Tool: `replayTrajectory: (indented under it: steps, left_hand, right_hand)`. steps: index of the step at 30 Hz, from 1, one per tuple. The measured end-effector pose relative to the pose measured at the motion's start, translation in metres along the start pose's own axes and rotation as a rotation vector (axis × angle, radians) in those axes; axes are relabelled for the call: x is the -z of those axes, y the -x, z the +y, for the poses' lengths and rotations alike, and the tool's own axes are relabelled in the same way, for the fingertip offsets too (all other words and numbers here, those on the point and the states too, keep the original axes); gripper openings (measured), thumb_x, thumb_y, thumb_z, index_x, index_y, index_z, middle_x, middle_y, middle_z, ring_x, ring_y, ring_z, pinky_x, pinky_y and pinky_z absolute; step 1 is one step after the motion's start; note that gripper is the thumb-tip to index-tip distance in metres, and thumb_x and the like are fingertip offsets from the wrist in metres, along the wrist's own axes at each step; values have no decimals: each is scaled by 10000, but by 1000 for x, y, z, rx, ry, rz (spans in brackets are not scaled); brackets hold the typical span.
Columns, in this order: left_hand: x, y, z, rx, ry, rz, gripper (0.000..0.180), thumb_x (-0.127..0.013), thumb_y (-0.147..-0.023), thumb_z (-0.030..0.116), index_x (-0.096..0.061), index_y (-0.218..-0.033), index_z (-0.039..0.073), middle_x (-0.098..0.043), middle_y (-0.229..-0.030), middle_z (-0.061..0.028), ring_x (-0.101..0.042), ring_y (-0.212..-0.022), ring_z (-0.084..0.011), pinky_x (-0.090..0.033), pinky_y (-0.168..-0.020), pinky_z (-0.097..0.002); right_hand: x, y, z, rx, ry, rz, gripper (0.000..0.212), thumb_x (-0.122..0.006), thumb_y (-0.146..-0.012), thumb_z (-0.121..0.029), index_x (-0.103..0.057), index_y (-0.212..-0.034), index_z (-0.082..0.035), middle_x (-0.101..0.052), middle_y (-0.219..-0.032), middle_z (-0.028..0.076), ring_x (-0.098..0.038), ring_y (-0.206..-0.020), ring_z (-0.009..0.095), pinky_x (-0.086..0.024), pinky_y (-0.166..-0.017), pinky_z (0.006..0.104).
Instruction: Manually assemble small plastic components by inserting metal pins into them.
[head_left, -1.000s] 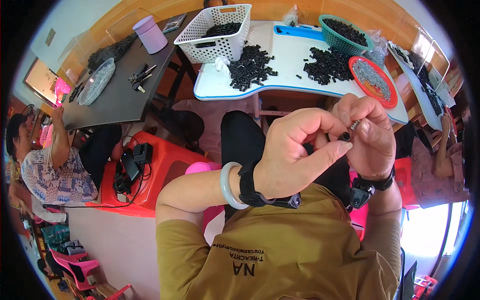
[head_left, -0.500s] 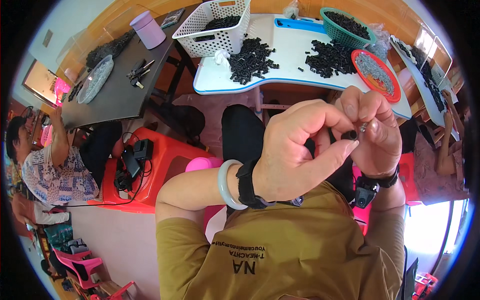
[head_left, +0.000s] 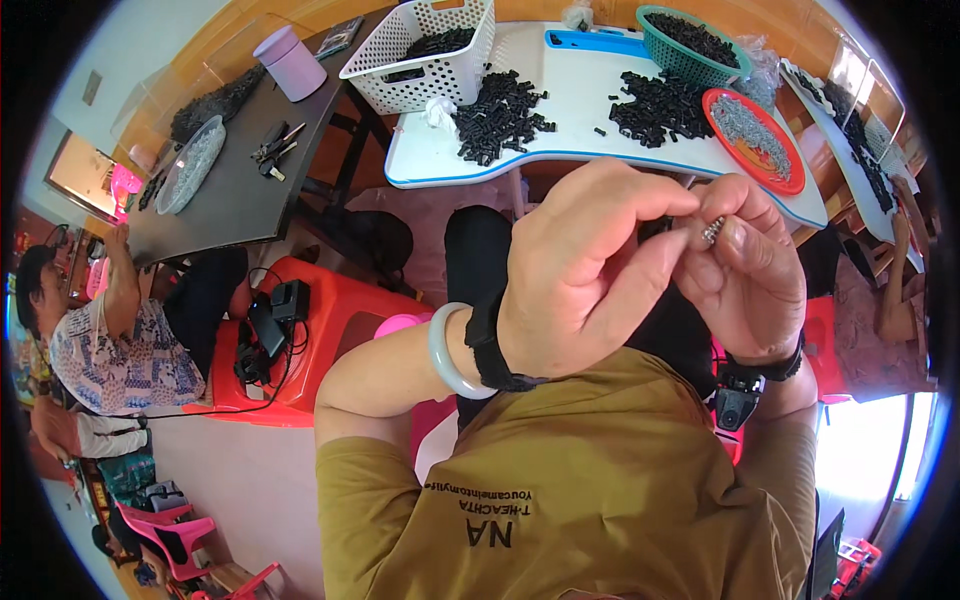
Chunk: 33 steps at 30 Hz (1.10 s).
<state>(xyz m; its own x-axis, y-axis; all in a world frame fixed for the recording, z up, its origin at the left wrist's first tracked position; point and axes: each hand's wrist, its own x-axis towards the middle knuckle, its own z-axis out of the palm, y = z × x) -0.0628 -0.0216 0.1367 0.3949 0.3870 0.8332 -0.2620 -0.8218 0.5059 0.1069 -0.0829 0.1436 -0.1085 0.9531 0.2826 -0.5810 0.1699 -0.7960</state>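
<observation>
My left hand point(head_left: 585, 265) and my right hand point(head_left: 745, 265) are raised close to the camera, fingertips pressed together over my lap. Between them sits a small silvery metal spring point(head_left: 712, 232), pinched by my right thumb and fingers. A small dark piece point(head_left: 655, 226) shows between the fingers of my left hand, mostly hidden. My left wrist carries a pale bangle and a black band, and a black band is on my right wrist. Beyond my hands is a white table with a blue rim point(head_left: 430, 170), with two heaps of small black parts point(head_left: 497, 115).
On the table stand a white slotted basket point(head_left: 420, 45), a green basket point(head_left: 695, 40), and a red dish of silvery springs point(head_left: 752, 135). A dark table point(head_left: 230, 190) is at left with tools, a grey bowl and a pink tub. A seated person point(head_left: 110, 340) and a red stool point(head_left: 330, 320) are at left.
Both hands have risen slightly and come closer to the camera, still pinched together on the small parts. The table has slid toward the top of the view.
</observation>
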Motion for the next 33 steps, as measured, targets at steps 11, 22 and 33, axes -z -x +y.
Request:
replayTrajectory:
  steps: [11,22,33]
  left_hand:
    - [-3,-2,-7,-153,-205,46,236,-709,-763,18,-600,-969,-16,-623,-826,-95,-547,-634,-175,-427,-546,-245]
    - [-2,2,-13,-327,-505,3,165,-640,-758,-60,-574,-908,-45,-599,-756,-120,-583,-614,-259,-486,-536,-316]
    - [-9,0,-13,-106,-227,27,148,-618,-783,-20,-518,-890,6,-504,-726,-115,-515,-580,-291,-412,-473,-343]
  right_hand:
    - [-1,0,4,15,57,53,122,-601,-859,-61,-601,-964,2,-620,-863,68,-441,-546,63,-320,-469,196]
    - [-2,1,11,252,259,8,139,-611,-809,60,-609,-940,15,-614,-925,94,-523,-679,91,-425,-587,204]
    - [1,0,8,411,565,-24,134,-573,-836,74,-581,-964,36,-607,-929,65,-560,-818,101,-451,-731,216]
